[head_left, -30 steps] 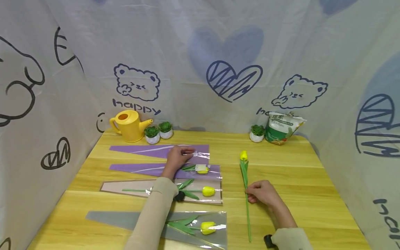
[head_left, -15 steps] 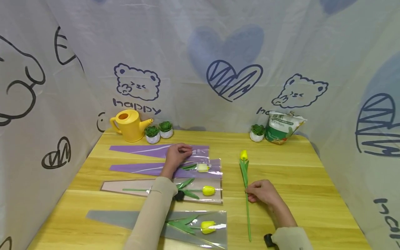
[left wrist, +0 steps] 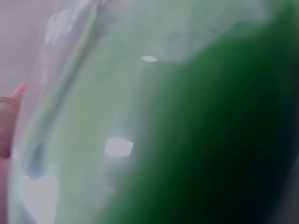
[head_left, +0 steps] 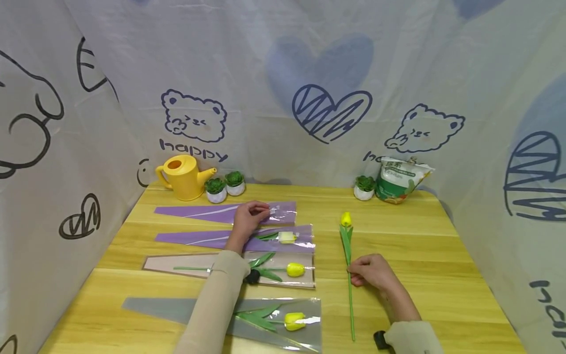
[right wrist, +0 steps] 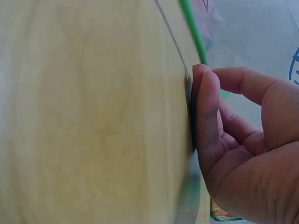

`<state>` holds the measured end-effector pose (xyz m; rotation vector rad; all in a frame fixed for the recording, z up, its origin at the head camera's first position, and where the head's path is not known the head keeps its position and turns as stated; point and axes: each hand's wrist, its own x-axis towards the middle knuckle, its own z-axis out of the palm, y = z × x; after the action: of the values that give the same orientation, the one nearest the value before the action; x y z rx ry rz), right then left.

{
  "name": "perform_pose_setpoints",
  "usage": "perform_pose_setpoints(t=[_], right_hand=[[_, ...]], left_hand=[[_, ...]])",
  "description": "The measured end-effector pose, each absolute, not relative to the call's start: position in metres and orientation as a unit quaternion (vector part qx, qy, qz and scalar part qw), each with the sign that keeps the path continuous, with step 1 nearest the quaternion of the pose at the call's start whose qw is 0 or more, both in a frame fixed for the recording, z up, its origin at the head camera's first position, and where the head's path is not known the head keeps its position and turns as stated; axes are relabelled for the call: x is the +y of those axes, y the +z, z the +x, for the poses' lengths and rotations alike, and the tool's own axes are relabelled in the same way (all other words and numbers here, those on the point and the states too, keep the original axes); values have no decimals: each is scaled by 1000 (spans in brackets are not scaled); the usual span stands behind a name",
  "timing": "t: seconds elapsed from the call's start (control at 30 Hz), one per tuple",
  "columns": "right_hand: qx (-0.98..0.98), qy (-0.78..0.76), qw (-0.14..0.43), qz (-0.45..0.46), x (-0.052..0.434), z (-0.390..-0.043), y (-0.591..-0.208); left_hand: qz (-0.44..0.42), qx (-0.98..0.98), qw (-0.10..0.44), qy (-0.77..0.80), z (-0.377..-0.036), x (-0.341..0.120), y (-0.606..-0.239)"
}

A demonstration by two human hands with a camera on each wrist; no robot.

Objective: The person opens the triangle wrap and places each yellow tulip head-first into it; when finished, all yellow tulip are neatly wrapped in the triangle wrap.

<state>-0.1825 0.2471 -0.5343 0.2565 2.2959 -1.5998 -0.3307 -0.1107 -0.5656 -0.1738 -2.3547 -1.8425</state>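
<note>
Head view: my left hand has its grip pinched on the open clear end of the far purple sleeve, which lies flat on the worktop. Just nearer me than that grip lies a second purple sleeve with a tulip inside, then a beige sleeve with a tulip, then a grey sleeve with a tulip, the last partly under my forearm. Beyond the left grip stand a yellow watering can and two small potted plants.

My right hand lies on the worktop with its grip closed on the green stem of a loose yellow tulip. The bloom points away from the grip and the stem end runs back towards me past the hand. Far beyond the right grip sit another small pot and a green and white bag.

Left wrist view: mostly blur, green and pale film right against the lens; a fingertip shows at the left edge. I cannot tell the grip here.

Right wrist view: fingers curled, tips pressed down at the worktop, the green stem running out just beyond the fingertips.
</note>
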Motion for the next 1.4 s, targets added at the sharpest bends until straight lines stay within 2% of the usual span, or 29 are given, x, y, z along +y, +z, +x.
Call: perform_pose_setpoints(t=[0.53,0.83,0.97,1.27,1.4], right_hand=[[788,-602,112,66,248,-188,-510],[773,-624,87,74,247,-192,-509],[755,-648,43,90,245,-198,-508],[677,-713,-102,149,236,-215,-503],[652,-729,-137,160,235,-222,-503]], left_hand=[[-70,-768,68,-633,-331,-110,-564],[-77,-758,38,-647,-313,-111,-534],[-79,-757,37,-647,-308,-112,-530],[-82,-753,38,-652,-309,-114,-531],[-80,-750,44,-655,-310,-113,-533]])
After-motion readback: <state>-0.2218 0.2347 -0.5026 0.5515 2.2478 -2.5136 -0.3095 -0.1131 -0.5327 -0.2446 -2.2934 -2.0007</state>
